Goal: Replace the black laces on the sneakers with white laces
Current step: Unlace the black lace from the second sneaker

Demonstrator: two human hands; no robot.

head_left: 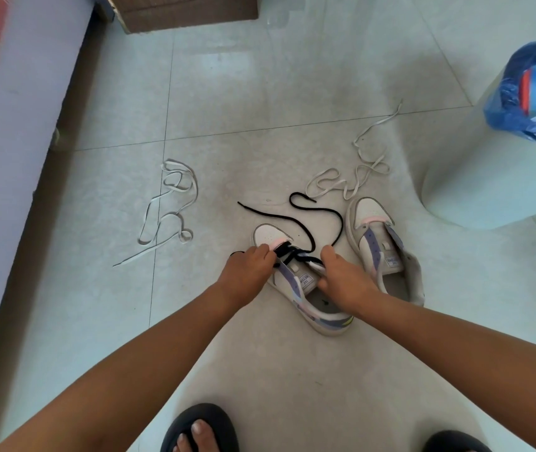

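Two white sneakers with purple and pink trim stand on the tiled floor. The left sneaker [305, 298] still carries a black lace [305, 226] in its lowest eyelets, with both loose ends trailing forward over the floor. My left hand [250, 272] pinches the lace at the toe end of the eyelets. My right hand [345, 278] grips the sneaker's right eyelet edge beside the tongue. The right sneaker [387, 249] has no lace. One white lace [169, 216] lies tangled to the left, another white lace [354, 177] lies beyond the right sneaker.
A white bin [488, 177] lined with a blue bag stands at the right. A cardboard box [188, 11] sits at the top. A bed edge [15, 125] runs along the left. My feet in dark slippers [201, 429] are at the bottom.
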